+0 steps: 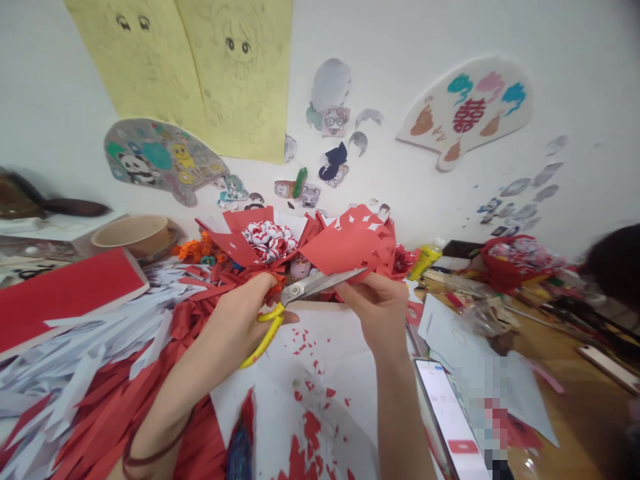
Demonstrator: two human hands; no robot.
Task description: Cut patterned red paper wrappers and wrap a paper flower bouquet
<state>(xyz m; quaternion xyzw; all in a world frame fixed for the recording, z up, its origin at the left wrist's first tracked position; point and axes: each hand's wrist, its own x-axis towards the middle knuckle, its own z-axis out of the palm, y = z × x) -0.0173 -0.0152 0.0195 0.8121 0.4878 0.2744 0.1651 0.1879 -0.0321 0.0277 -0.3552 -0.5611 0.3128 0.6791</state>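
Note:
My left hand point(245, 317) is closed around the scissors point(267, 333), which have yellow handles and metal blades. The blades point right, along the lower edge of a red paper sheet point(345, 243) pierced with small cut-out holes. Close to the blade tips, my right hand point(377, 307) pinches the paper's lower edge; its fingertips are partly hidden. Beneath both hands lies a white sheet point(345, 347) scattered with red paper scraps point(310, 430). Behind the red sheet, to the left, is a red-and-white paper flower point(270, 240) in a red wrapping.
Red strips point(120, 413) and white strips point(110, 327) heap up on the left beside a red folder-like block point(65, 293). A lit phone point(450, 420) lies right of my right forearm. Further right are a yellow bottle point(425, 259), another bouquet point(520, 260) and a person's dark hair point(613, 273).

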